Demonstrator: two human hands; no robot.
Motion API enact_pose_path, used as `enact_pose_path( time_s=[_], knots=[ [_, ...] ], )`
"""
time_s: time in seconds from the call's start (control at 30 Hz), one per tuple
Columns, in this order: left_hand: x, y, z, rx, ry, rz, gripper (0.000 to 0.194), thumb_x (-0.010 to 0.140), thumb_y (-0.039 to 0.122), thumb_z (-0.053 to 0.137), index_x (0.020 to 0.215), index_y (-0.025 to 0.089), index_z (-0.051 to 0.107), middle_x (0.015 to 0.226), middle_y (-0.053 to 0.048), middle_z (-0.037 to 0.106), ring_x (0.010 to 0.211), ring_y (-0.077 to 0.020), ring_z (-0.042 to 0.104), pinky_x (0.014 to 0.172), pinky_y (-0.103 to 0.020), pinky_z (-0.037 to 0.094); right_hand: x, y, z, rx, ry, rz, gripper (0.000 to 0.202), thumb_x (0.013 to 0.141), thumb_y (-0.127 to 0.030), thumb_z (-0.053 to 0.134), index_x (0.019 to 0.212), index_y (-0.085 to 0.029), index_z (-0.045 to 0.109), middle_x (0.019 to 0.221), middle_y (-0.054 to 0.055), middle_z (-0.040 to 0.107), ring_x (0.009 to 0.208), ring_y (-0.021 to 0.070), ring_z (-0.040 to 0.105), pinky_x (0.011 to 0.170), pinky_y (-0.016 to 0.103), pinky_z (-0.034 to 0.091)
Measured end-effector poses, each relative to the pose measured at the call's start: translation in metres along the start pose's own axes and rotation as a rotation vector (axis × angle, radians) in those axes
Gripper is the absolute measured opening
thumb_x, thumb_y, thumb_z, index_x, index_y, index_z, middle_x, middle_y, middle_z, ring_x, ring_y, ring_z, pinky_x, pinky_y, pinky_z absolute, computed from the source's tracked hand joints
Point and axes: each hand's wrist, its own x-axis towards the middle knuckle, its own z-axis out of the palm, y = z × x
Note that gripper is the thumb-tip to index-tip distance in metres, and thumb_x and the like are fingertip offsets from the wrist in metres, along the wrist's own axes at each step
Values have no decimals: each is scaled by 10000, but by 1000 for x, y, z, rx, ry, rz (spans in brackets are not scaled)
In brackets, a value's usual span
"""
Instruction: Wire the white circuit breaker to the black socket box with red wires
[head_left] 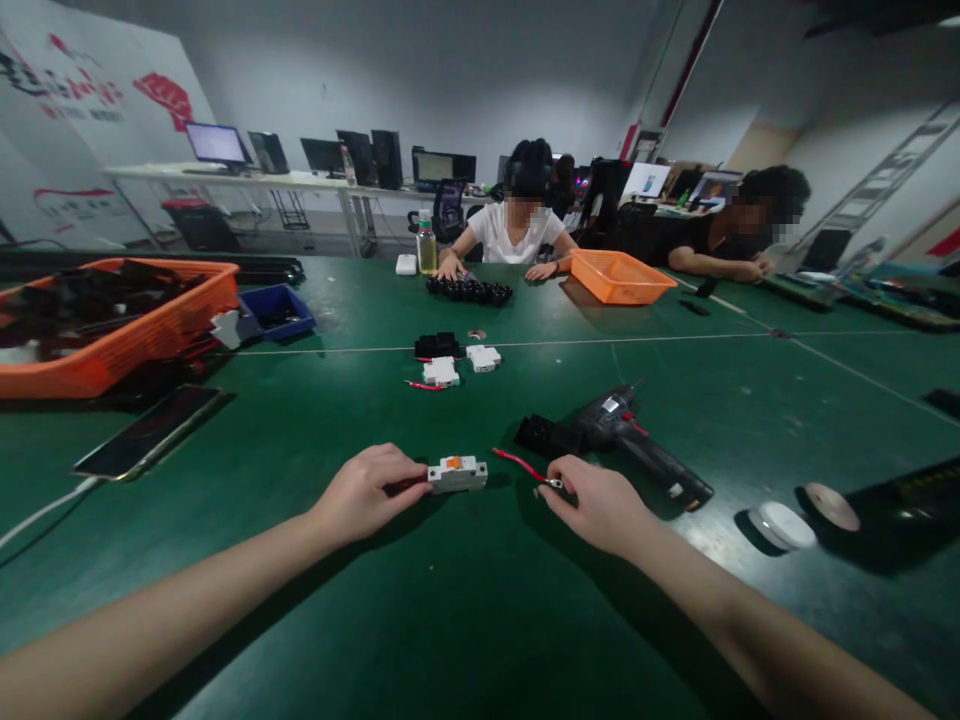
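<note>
glossy green tabletop [450,600], matt orange plastic basket [67,375]

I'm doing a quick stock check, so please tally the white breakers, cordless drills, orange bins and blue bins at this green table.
White breakers: 3
Cordless drill: 1
Orange bins: 2
Blue bin: 1
Total: 7

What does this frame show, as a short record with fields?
left hand: pinches one end of a white module with an orange switch
right hand: holds a red wire by its metal-tipped end
surface: green table
tool: power drill, lying beyond the right hand
mid-table: two more white modules
left side: phone, orange basket, blue tray
across: person in white shirt, one hand at black parts
</note>
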Motion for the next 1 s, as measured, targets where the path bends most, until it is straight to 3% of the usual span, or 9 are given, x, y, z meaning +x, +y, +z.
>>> enact_pose_path(
  time_s=[0.07,0.23,0.43,0.6,0.8,1.0],
  knots=[
    [0,0,0,-13,15,10,205,942,311,592,1052,205,728,890,-37,739,797,-147,633,733,-294,495,0,-1,4,-6,7,17,205,966,-386,526,989,-188,576,834,29,634,635,165,590,555,273,347],
    [0,-1,2,-33,57,20,197,927,303,620,1056,198,726,887,-33,737,784,-143,630,713,-287,490,-1,-4,10,29,13,-20,140,982,-285,498,895,-191,557,837,35,632,641,165,589,559,284,368],
    [0,0,0,-34,17,-9,197,932,301,612,1064,208,725,895,-26,741,795,-145,631,714,-286,490,-1,0,7,172,95,-48,158,1008,-269,457,956,-187,581,894,51,627,682,161,587,588,286,411],
    [0,0,-1,-32,7,-15,213,933,316,611,1086,219,723,920,-26,745,822,-150,636,731,-289,497,1,5,7,352,179,3,159,1002,-284,492,916,-191,588,799,21,586,656,147,556,606,290,415],
    [0,1,-1,-13,16,0,207,930,308,611,1065,203,729,887,-33,740,800,-151,640,718,-282,501,-1,2,6,452,269,-52,192,992,-292,502,864,-186,598,773,25,562,657,147,532,601,295,402],
    [-1,-2,0,-23,-1,4,211,935,306,606,1090,220,721,920,-28,744,822,-153,638,716,-279,502,1,-1,10,651,153,114,217,971,-363,533,845,-197,592,699,2,585,605,146,552,557,279,409]
  ],
)
